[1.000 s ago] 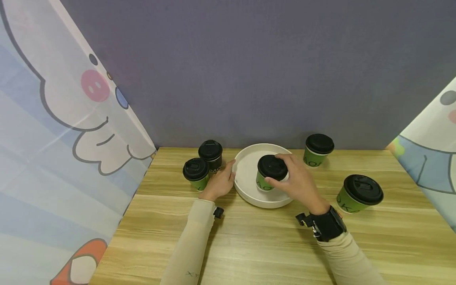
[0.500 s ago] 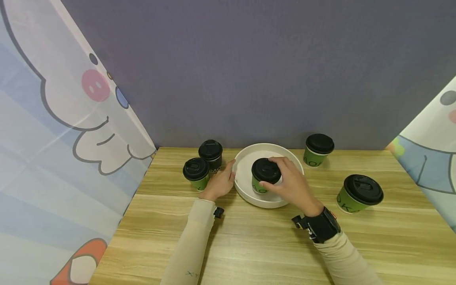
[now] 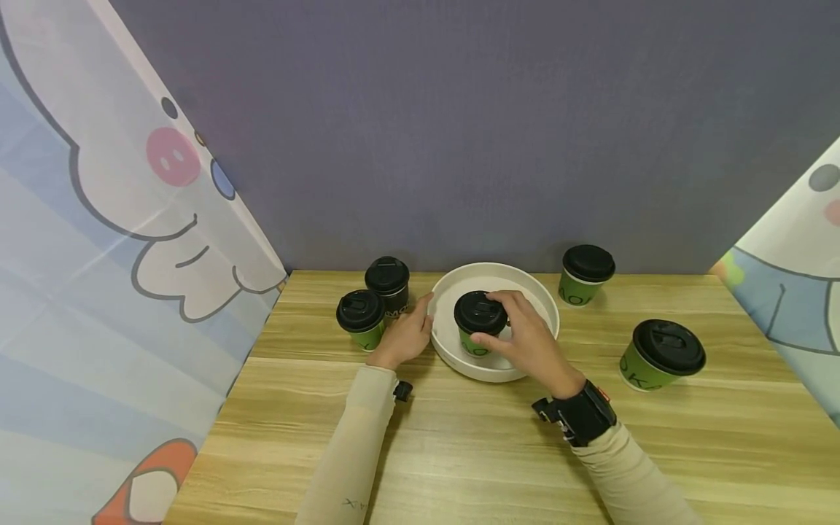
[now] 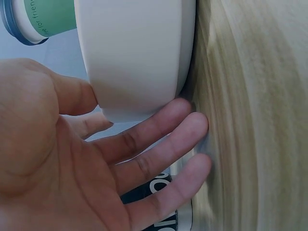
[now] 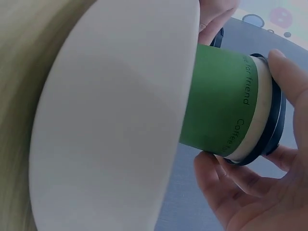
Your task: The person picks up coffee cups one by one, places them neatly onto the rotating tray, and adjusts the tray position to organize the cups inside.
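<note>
My right hand (image 3: 528, 339) grips a green paper coffee cup (image 3: 474, 346) around its black lid (image 3: 481, 312), thumb on the near side and fingers on the far side. The cup stands upright inside a round white tray (image 3: 453, 361). In the right wrist view the tray's wall hides the base of the green cup (image 5: 219, 98). My left hand (image 3: 405, 337) rests against the tray's left side. Its thumb meets the wall of the tray (image 4: 134, 57) near the rim, and its fingers stretch out along the wall, holding nothing.
Left of my left hand stand a green lidded cup (image 3: 362, 321) and a black lidded cup (image 3: 389, 286), close together. Two more lidded cups, a rear green cup (image 3: 584, 275) and a nearer green cup (image 3: 656, 357), stand on the wooden table (image 3: 459, 452) at the right. A grey panel (image 3: 459, 131) rises behind.
My right hand has moved left with the green cup, bringing it from the tray's right-centre to left of its middle. My left hand has stayed at the tray's side.
</note>
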`<state>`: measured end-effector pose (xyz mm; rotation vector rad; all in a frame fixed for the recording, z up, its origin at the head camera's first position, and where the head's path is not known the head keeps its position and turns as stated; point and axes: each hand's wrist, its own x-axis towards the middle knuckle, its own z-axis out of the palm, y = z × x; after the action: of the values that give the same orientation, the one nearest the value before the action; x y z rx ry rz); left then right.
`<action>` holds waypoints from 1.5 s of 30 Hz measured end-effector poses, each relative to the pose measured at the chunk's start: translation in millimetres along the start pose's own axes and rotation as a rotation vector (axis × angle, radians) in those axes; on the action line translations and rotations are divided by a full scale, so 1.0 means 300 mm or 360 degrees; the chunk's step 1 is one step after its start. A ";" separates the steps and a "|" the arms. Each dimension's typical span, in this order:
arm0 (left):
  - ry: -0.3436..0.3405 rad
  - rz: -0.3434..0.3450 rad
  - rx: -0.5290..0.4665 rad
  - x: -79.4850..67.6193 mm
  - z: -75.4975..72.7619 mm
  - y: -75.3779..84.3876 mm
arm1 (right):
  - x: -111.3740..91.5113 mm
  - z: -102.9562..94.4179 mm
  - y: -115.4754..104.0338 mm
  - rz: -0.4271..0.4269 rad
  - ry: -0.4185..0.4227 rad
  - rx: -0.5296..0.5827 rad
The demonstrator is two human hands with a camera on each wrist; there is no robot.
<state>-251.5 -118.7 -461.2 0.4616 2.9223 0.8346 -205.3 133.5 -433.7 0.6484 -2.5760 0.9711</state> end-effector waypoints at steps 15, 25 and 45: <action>0.0035 0.0021 -0.0041 0.002 0.008 -0.012 | 0.003 -0.004 -0.005 0.0007 -0.0109 0.0164; 0.0047 -0.0009 -0.0065 0.005 0.015 -0.019 | -0.002 0.008 -0.011 0.0012 -0.0195 0.0232; -0.0022 -0.0030 -0.0082 0.002 0.015 -0.025 | 0.001 -0.026 -0.004 0.0016 -0.0172 0.0045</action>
<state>-253.5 -122.3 -468.9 0.4333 2.8800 0.8984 -203.8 137.8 -427.3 0.7145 -2.6659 1.0031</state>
